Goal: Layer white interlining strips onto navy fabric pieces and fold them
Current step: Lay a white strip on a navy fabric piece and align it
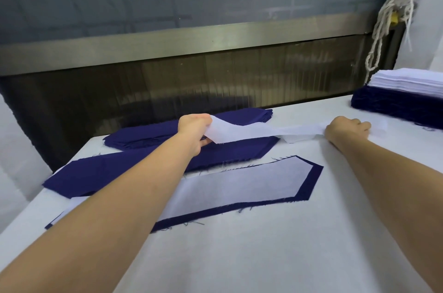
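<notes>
The white table (263, 244) bears a layered navy piece (314, 177) and, behind it, a bare navy piece (107, 172). Partly above the bare one, a white interlining strip (251, 133) stretches between the left hand (193, 129) and right hand (347, 131), each gripping 1 end.

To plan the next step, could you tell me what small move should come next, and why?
Probably bring the white strip down onto the bare navy piece: left hand and right hand hold it stretched partly above, and the nearer piece already carries interlining.

Clenched left grip (194, 130), right grip (348, 131)
</notes>
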Action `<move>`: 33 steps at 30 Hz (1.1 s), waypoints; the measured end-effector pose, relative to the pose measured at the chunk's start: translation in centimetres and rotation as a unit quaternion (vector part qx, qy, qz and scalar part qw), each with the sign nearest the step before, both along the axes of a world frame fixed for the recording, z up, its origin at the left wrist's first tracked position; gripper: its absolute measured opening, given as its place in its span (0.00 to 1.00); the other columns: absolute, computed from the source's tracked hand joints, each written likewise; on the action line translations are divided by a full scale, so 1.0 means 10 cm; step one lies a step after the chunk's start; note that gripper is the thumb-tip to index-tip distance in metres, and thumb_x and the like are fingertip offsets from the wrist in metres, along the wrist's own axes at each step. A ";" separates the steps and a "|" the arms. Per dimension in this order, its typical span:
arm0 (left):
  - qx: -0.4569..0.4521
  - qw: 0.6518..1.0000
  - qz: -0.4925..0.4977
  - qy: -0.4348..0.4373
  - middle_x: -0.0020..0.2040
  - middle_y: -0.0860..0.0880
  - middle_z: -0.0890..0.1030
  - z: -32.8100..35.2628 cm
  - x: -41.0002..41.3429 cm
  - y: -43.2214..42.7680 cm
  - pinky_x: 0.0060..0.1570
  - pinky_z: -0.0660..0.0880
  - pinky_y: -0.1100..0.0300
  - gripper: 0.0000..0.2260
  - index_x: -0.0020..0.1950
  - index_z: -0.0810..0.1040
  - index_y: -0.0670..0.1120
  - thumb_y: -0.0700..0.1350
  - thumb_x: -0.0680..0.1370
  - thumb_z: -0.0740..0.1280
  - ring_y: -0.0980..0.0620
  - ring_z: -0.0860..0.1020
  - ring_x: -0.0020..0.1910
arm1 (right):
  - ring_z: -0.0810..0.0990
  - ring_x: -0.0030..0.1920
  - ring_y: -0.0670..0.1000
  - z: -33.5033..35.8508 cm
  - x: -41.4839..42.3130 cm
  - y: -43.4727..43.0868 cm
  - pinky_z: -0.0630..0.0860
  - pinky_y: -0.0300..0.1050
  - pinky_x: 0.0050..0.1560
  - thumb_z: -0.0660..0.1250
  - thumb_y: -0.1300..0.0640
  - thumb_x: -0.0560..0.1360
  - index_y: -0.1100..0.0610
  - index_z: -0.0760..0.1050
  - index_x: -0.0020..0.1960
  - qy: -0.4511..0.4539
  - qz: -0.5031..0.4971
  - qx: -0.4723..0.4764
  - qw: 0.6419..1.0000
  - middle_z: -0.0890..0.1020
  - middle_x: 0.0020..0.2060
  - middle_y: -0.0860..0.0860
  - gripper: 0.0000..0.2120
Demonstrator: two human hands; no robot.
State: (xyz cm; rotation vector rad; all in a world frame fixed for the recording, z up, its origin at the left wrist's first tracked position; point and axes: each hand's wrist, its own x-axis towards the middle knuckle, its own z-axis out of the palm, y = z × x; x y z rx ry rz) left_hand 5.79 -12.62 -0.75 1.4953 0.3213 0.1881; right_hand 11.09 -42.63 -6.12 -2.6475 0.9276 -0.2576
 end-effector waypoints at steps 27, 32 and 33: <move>0.014 0.999 0.034 -0.025 0.50 0.45 0.79 -0.07 0.07 0.15 0.30 0.73 0.62 0.06 0.48 0.79 0.42 0.33 0.77 0.65 0.48 0.77 0.48 | 0.74 0.55 0.64 0.06 0.00 -0.08 0.62 0.56 0.61 0.57 0.60 0.79 0.56 0.79 0.59 -0.217 -0.017 0.042 0.975 0.78 0.54 0.61 0.14; 0.043 0.998 0.030 -0.047 0.48 0.46 0.78 -0.09 0.06 0.23 0.27 0.74 0.66 0.08 0.44 0.79 0.43 0.31 0.76 0.65 0.51 0.78 0.44 | 0.75 0.54 0.63 0.15 -0.04 -0.02 0.67 0.55 0.59 0.60 0.57 0.80 0.55 0.78 0.61 -0.290 -0.003 0.081 0.954 0.77 0.57 0.59 0.13; 0.045 0.997 0.032 -0.050 0.48 0.47 0.78 -0.09 0.05 0.26 0.26 0.74 0.66 0.08 0.43 0.79 0.43 0.31 0.75 0.65 0.51 0.77 0.43 | 0.76 0.55 0.62 0.17 -0.06 -0.01 0.69 0.54 0.58 0.60 0.56 0.80 0.54 0.78 0.62 -0.306 0.001 0.109 0.946 0.77 0.58 0.58 0.13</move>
